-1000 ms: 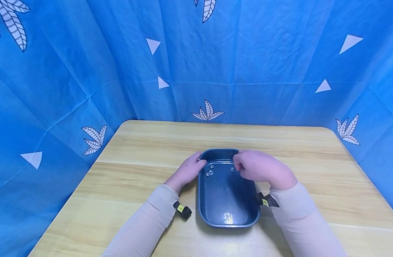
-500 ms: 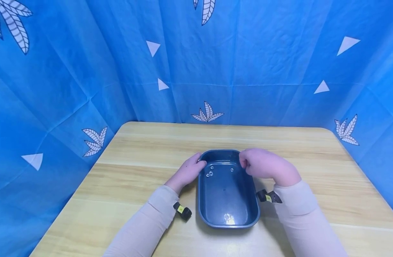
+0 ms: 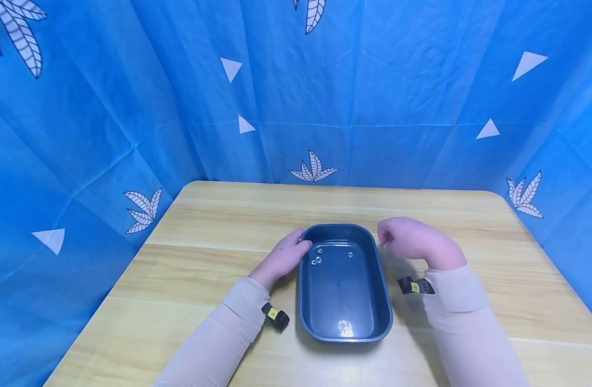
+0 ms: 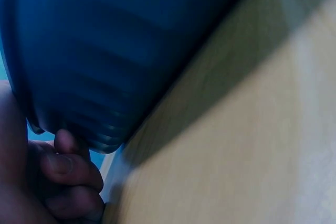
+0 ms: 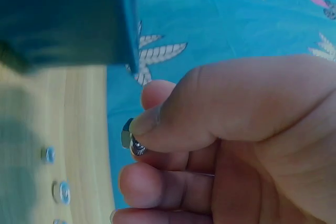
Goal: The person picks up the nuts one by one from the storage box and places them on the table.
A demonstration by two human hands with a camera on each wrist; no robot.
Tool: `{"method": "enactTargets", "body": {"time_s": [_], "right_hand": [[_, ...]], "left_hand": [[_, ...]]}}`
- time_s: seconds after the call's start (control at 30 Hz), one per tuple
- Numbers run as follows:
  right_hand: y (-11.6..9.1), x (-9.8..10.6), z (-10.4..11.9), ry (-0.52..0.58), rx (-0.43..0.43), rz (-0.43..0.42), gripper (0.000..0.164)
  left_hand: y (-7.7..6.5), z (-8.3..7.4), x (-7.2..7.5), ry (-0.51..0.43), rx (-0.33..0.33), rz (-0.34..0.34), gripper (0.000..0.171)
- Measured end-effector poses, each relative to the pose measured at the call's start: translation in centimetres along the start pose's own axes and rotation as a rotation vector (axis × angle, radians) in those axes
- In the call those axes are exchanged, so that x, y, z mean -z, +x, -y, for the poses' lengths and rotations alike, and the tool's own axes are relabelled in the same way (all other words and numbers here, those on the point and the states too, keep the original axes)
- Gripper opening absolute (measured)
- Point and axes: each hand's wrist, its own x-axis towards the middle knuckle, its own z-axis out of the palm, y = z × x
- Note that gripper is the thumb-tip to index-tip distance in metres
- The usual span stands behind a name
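Observation:
A dark blue plastic tray [image 3: 344, 301] stands on the table with several small metal nuts [image 3: 318, 259] near its far end. My left hand [image 3: 282, 259] grips the tray's far left rim, thumb over the edge; in the left wrist view its curled fingers [image 4: 73, 174] lie at the outer wall. Beyond the tray's right rim, my right hand [image 3: 414, 242] hovers above the table. Its thumb and fingertips pinch a shiny hex nut [image 5: 127, 134]. The other fingers are curled; a tiny bright edge by the lowest finger is too small to identify.
Several nuts [image 5: 61, 192] lie on the wooden tabletop [image 5: 86, 129] in the right wrist view; my right hand hides that spot in the head view. A blue patterned curtain [image 3: 397, 97] hangs behind and beside the table [image 3: 218, 215].
My right hand has moved right from over the tray's far right corner to outside its rim, and a nut now shows at its fingertips. The left hand keeps its grip.

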Motion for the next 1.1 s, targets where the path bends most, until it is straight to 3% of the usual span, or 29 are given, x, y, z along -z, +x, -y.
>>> {"method": "enactTargets", "body": {"time_s": [0.23, 0.53, 0.73, 1.1], "right_hand": [[-0.1, 0.0, -1.9, 0.021, -0.08, 0.012, 0.021], [0.1, -0.2, -3.0, 0.025, -0.098, 0.005, 0.022], [0.9, -1.2, -3.4, 0.028, -0.117, 0.045, 0.022], [2.0, -2.5, -3.7, -0.052, -0.117, 0.087, 0.02]], "left_hand": [[-0.1, -0.1, -0.1, 0.008, 0.01, -0.006, 0.044], [0.0, -0.1, 0.0, 0.007, 0.01, -0.011, 0.044], [0.0, -0.2, -0.1, 0.008, 0.019, -0.01, 0.044], [0.0, 0.0, -0.2, 0.0, 0.031, -0.01, 0.045]]}}
